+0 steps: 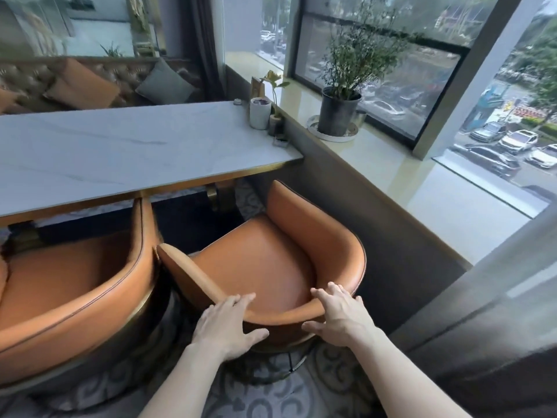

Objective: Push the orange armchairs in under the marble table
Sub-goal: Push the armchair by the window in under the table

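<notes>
Head view, chair in hand: the right-hand orange armchair (265,260) stands pulled out from the marble table (120,146), its seat wholly clear of the tabletop edge and its open front facing the table.
Head view, direction of travel: the table lies straight ahead of both hands, beyond the chair; by my judgement the push runs forward and slightly left, along the chair's front-to-back axis.
Head view, chair angle: the chair sits turned a little, its right arm reaching toward the table's corner near the window ledge (407,176), its left arm tip close beside the second orange armchair (75,291).
Head view, second chair: it stands to the left, its front already reaching under the table edge, though much of its seat shows.
Head view, left hand (224,322): fingers spread and laid over the top of the curved backrest rim, thumb down the outer face; a loose wrap, not clenched.
Head view, right hand (339,312): same hold on the rim further right, fingers draped over the inside, thumb against the outer back.
Head view, nearer hand: both are equally on the backrest, roughly either side of its middle.
Head view, risk: as I judge it, the gap between the two chairs is tight, so a skewed push may rub them together.
</notes>
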{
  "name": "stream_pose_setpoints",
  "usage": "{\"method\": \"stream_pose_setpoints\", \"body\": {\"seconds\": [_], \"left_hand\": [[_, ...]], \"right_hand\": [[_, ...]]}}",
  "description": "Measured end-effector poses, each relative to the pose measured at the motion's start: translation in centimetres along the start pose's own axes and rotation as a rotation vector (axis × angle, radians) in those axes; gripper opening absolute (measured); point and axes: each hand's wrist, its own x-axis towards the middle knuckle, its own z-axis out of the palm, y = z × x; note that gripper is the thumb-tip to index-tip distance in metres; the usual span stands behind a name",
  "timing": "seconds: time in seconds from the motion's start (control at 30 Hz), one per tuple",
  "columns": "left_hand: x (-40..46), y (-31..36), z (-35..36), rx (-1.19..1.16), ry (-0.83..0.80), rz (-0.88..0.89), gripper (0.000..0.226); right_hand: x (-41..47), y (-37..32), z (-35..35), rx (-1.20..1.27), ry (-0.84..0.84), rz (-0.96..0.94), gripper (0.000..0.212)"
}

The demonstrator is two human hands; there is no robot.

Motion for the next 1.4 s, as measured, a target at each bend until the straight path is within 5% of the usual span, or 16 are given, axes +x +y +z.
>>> {"method": "stream_pose_setpoints", "body": {"seconds": [0.33,0.8,1.0,1.4], "left_hand": [[9.6,4.6,5.3,-0.093,-0.078,-0.069,0.092],[15.6,14.1,16.2,-0.154,-0.091,-0.221,0.085],[16.1,14.5,18.4,-0.111,0.095,-0.246,0.061],[17.0,13.4,18.8,-0.004,0.006,-0.153,0.068]], "right_hand": [[8.6,8.5,-0.4,-0.095,-0.092,-0.067,0.088],[19.2,20.7,3.7,-0.333,-0.171,-0.438,0.092],[21.7,21.3,5.2,-0.309,-0.161,-0.57,0.087],[23.1,21.9,4.4,-0.543,-0.021,-0.71,0.088]]}}
